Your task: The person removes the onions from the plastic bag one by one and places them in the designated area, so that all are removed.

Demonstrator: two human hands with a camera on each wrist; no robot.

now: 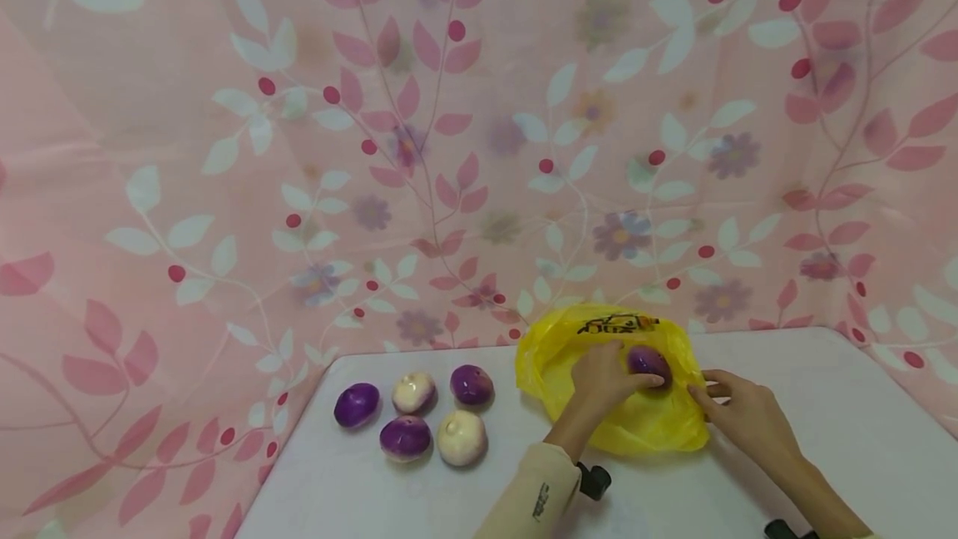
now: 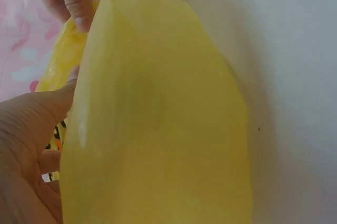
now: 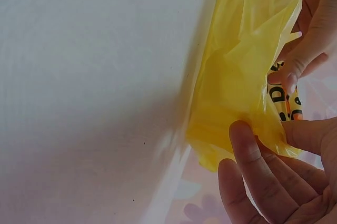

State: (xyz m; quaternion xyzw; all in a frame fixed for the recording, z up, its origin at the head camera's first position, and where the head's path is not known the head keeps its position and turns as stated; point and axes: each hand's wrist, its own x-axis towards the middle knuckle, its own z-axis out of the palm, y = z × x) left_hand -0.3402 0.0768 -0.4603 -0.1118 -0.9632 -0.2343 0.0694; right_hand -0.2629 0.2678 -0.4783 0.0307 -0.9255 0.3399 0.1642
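Note:
A yellow plastic bag (image 1: 659, 427) sits on the table with its mouth spread. Inside lies a purple onion (image 1: 645, 362), glossy and dark. My left hand (image 1: 601, 377) reaches into the bag mouth; its thumb crosses in front of the onion in the head view. Its fingers look spread, and in the left wrist view the film hides what lies past the left thumb (image 2: 67, 89). At the bag's right rim, my right hand (image 1: 752, 414) pinches the film between thumb and fingers, as the right wrist view shows with fingers (image 3: 253, 155) against the plastic.
Left of the bag lie several more onions: purple ones (image 1: 357, 405) and whitish ones (image 1: 461, 438). The white table (image 1: 314, 489) backs onto a pink floral curtain (image 1: 479, 148). Dark wrist mounts (image 1: 595, 482) sit on the forearms.

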